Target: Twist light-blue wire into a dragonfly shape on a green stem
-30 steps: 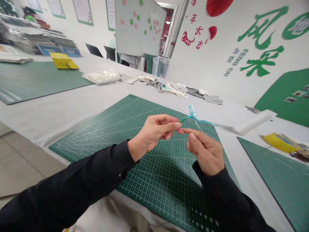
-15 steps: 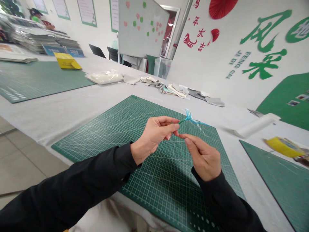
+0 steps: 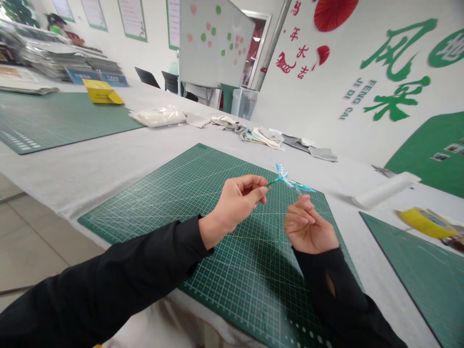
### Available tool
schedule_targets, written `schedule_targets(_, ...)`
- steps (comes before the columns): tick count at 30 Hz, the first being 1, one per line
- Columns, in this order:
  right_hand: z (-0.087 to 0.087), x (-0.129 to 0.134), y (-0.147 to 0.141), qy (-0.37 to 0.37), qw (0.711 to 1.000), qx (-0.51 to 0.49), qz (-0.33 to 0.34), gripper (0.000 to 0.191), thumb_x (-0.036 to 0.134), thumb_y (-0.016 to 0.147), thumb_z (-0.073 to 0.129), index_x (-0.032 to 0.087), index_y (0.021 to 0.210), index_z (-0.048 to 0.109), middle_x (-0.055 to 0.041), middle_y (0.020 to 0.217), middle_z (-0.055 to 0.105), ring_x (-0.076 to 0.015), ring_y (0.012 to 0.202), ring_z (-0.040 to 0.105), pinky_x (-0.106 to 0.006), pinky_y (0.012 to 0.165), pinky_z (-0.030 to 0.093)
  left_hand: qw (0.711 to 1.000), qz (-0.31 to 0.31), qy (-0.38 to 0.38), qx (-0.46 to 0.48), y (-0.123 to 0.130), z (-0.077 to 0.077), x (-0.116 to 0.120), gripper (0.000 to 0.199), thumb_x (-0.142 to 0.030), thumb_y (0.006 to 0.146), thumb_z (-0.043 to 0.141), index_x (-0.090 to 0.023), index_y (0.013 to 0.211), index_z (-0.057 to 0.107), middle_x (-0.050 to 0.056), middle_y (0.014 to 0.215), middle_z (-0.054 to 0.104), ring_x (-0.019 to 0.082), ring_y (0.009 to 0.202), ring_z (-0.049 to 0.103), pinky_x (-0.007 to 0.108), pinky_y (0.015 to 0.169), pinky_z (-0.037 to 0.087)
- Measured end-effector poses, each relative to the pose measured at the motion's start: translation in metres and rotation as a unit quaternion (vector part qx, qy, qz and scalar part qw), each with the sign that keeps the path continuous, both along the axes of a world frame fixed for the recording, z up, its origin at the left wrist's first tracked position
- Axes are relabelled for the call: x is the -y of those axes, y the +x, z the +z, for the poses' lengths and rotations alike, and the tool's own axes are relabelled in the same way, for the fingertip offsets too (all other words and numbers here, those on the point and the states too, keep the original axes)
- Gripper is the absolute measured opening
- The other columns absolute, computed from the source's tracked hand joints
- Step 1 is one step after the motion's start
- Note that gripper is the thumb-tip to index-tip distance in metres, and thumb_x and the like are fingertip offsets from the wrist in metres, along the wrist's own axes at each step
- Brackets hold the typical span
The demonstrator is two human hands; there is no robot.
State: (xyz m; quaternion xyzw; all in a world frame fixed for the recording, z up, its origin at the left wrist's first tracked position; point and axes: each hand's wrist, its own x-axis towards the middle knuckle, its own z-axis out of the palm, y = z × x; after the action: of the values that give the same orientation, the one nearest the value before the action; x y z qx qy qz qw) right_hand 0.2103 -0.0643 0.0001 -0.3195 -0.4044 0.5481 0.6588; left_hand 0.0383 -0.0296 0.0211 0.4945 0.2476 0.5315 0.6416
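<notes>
Above the green cutting mat [image 3: 163, 193], my left hand [image 3: 237, 200] pinches the green stem of a blue beaded flower [image 3: 284, 178]. The stem points left into my fingers, and the blue petals with clear beads spread to the right. My right hand [image 3: 310, 224] is just below the petals at the right, palm turned up, with its fingers curled and pressed together. Thin clear strands hang from the flower near its fingertips; whether they are gripped is too small to tell.
Another mat [image 3: 65, 118] with a yellow box [image 3: 102, 92] lies at the left. Along the table's far side are a plastic bag [image 3: 158, 116] and cloth pieces [image 3: 268, 137]. At the right are a white roll [image 3: 386, 188], yellow tape [image 3: 427, 222] and a third mat [image 3: 416, 270].
My right hand has moved up and right, away from my left fingertips, and turned palm up near the petals. The flower has rotated slightly in my left hand.
</notes>
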Motion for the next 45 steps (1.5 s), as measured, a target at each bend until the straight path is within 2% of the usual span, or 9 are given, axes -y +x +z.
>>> schedule_targets(3,-0.008,-0.003,0.005,-0.028,0.999,0.009,-0.039,0.007,0.03,0.075,0.066,0.024,0.074,0.061,0.0041,0.068,0.06,-0.0055,0.044,0.035,-0.017,0.041,0.04,0.998,-0.028,0.042,-0.024,0.002,-0.002,0.006,0.005,-0.015,0.075,0.062,-0.011,0.076,0.06,-0.003,0.054,0.054,0.004,0.046,0.043,0.018,0.045,0.032)
schedule_targets(6,-0.015,-0.006,0.005,-0.086,0.989,0.024,-0.118,0.017,0.03,0.068,0.072,0.022,0.08,0.064,0.0001,0.08,0.069,-0.0058,0.053,0.052,-0.016,0.042,0.042,0.996,-0.065,0.056,-0.037,0.003,-0.003,0.009,0.004,-0.015,0.075,0.062,-0.011,0.075,0.06,-0.002,0.056,0.055,0.004,0.047,0.044,0.018,0.046,0.033)
schedule_targets(8,-0.018,-0.005,0.002,-0.09,0.978,0.087,-0.17,0.021,0.034,0.07,0.071,0.019,0.083,0.064,-0.0036,0.084,0.07,-0.009,0.057,0.06,-0.017,0.043,0.044,0.995,-0.079,0.048,-0.033,0.003,-0.003,0.01,0.005,-0.015,0.074,0.063,-0.012,0.075,0.06,-0.003,0.057,0.055,0.004,0.047,0.045,0.018,0.045,0.034)
schedule_targets(11,-0.018,-0.001,-0.006,-0.036,0.954,0.245,-0.167,0.025,0.04,0.078,0.062,0.016,0.086,0.064,-0.0071,0.082,0.071,-0.0145,0.064,0.065,-0.023,0.048,0.05,0.997,-0.065,0.025,-0.015,0.003,-0.002,0.009,0.009,-0.018,0.072,0.065,-0.012,0.076,0.06,-0.003,0.057,0.055,0.004,0.045,0.045,0.018,0.044,0.035)
schedule_targets(14,-0.014,0.005,-0.013,0.022,0.924,0.352,-0.145,0.026,0.04,0.085,0.053,0.016,0.086,0.062,-0.005,0.072,0.069,-0.0146,0.063,0.064,-0.027,0.055,0.052,0.999,-0.04,0.001,-0.004,0.003,-0.001,0.007,0.011,-0.018,0.071,0.065,-0.011,0.078,0.061,-0.002,0.056,0.057,0.004,0.043,0.045,0.017,0.042,0.034)
schedule_targets(18,-0.01,0.011,-0.019,0.078,0.885,0.422,-0.181,0.023,0.035,0.09,0.046,0.017,0.087,0.061,-0.001,0.066,0.064,-0.0114,0.059,0.058,-0.026,0.058,0.049,1.0,-0.021,-0.018,-0.01,0.002,0.001,0.007,0.011,-0.017,0.07,0.066,-0.01,0.078,0.062,-0.002,0.055,0.058,0.003,0.042,0.044,0.017,0.041,0.033)
schedule_targets(28,-0.009,0.013,-0.019,0.094,0.805,0.541,-0.225,0.023,0.032,0.091,0.042,0.019,0.089,0.062,-0.0007,0.07,0.066,-0.0109,0.053,0.053,-0.025,0.056,0.046,0.999,0.025,-0.035,0.027,0.0,0.0,0.003,0.011,-0.017,0.069,0.067,-0.011,0.078,0.062,-0.001,0.057,0.059,0.003,0.043,0.043,0.017,0.042,0.031)
schedule_targets(34,-0.011,0.01,-0.01,0.084,0.782,0.571,-0.235,0.025,0.034,0.091,0.043,0.019,0.087,0.062,0.0017,0.058,0.056,-0.0112,0.05,0.05,-0.025,0.053,0.041,0.994,0.081,-0.05,0.051,-0.003,-0.001,-0.004,0.012,-0.016,0.068,0.066,-0.01,0.079,0.067,0.0,0.057,0.06,0.004,0.045,0.042,0.018,0.044,0.03)
schedule_targets(45,-0.004,0.016,-0.012,0.089,0.759,0.582,-0.277,0.024,0.033,0.09,0.044,0.02,0.085,0.064,0.0006,0.062,0.057,-0.0123,0.052,0.049,-0.026,0.053,0.038,0.987,0.036,-0.115,0.11,-0.003,-0.001,-0.005,0.014,-0.011,0.066,0.066,-0.008,0.079,0.069,0.004,0.062,0.064,0.005,0.052,0.047,0.018,0.049,0.031)
